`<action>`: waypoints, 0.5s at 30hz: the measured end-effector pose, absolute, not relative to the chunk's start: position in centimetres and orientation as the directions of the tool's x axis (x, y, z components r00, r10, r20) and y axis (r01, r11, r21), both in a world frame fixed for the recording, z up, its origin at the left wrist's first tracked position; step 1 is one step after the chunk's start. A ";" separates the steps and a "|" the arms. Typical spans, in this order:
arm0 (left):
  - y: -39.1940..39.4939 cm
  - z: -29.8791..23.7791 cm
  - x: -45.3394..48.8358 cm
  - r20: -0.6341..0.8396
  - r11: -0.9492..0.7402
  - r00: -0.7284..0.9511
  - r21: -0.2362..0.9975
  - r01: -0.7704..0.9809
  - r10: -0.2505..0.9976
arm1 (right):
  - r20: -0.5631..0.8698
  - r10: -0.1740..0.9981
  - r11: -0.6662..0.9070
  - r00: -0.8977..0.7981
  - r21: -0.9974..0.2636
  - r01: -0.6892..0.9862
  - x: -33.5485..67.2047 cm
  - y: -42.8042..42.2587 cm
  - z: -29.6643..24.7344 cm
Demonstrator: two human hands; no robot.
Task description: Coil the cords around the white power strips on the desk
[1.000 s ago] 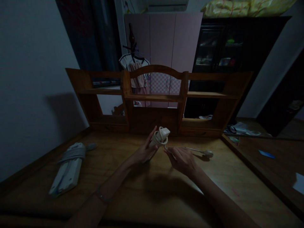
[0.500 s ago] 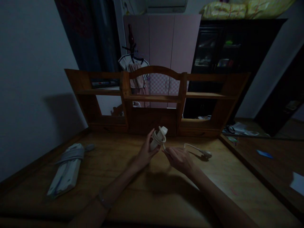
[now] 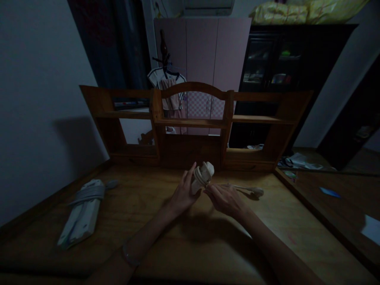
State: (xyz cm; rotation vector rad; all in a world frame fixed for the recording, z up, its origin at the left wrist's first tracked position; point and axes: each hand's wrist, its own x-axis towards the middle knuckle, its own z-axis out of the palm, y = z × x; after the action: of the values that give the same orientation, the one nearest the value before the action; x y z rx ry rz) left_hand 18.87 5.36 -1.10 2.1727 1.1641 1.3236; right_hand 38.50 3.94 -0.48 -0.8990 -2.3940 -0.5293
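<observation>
A white power strip [image 3: 202, 175] stands tilted above the middle of the wooden desk [image 3: 166, 241], its cord wound in loops round its body. My left hand [image 3: 183, 192] grips its lower end. My right hand [image 3: 225, 199] is closed on the free cord just beside the strip. From there the cord runs right along the desk to its white plug [image 3: 257, 191], which lies on the wood.
A second white power strip [image 3: 82, 212] with its cord wound round it lies at the desk's left. A wooden shelf unit [image 3: 192, 118] stands along the desk's back edge. A lower surface at the right holds a blue card [image 3: 329, 192] and papers [image 3: 371, 229].
Another turn of cord has gone round the strip, and the free cord to the plug is shorter and lies flatter. My hands have stayed in about the same place.
</observation>
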 end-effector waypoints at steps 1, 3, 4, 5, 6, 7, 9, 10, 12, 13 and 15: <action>5.3 -1.1 18.9 0.559 -0.594 0.231 0.650 0.474 0.796 | 0.596 0.482 0.706 -0.643 0.170 0.687 38.5 4.0 -0.5; 5.4 -1.1 19.1 0.548 -0.581 0.223 0.660 0.477 0.806 | 0.587 0.483 0.710 -0.650 0.172 0.683 38.5 4.1 -0.7; 5.4 -1.2 19.1 0.552 -0.578 0.212 0.662 0.477 0.807 | 0.583 0.488 0.708 -0.650 0.172 0.685 38.5 4.2 -0.9; 5.5 -1.3 19.2 0.561 -0.579 0.199 0.662 0.476 0.804 | 0.579 0.492 0.705 -0.650 0.172 0.687 38.4 4.3 -1.1; 5.6 -1.4 19.3 0.574 -0.584 0.186 0.658 0.475 0.798 | 0.577 0.497 0.701 -0.648 0.173 0.692 38.3 4.4 -1.3; 5.6 -1.4 19.4 0.587 -0.591 0.177 0.653 0.473 0.790 | 0.576 0.502 0.697 -0.646 0.173 0.696 38.2 4.5 -1.4; 5.8 -1.5 19.5 0.606 -0.602 0.164 0.647 0.468 0.778 | 0.582 0.504 0.692 -0.638 0.169 0.702 37.9 4.6 -1.6; 5.9 -1.5 19.5 0.608 -0.604 0.160 0.651 0.460 0.778 | 0.588 0.501 0.693 -0.635 0.166 0.702 37.8 4.6 -1.6; 6.0 -1.4 19.4 0.583 -0.590 0.165 0.684 0.428 0.795 | 0.611 0.496 0.690 -0.617 0.154 0.707 37.6 4.5 -1.4; 6.1 -1.3 19.3 0.560 -0.576 0.172 0.711 0.404 0.811 | 0.631 0.494 0.684 -0.599 0.144 0.715 37.5 4.5 -1.3; 6.2 -1.1 19.1 0.506 -0.543 0.197 0.767 0.343 0.840 | 0.671 0.490 0.668 -0.556 0.120 0.734 37.4 4.4 -1.2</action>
State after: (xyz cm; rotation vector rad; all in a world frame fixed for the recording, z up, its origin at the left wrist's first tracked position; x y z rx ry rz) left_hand 19.15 6.18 -1.11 1.9842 1.0996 1.3245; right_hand 37.36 4.35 -1.17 -0.9413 -2.2722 -0.5230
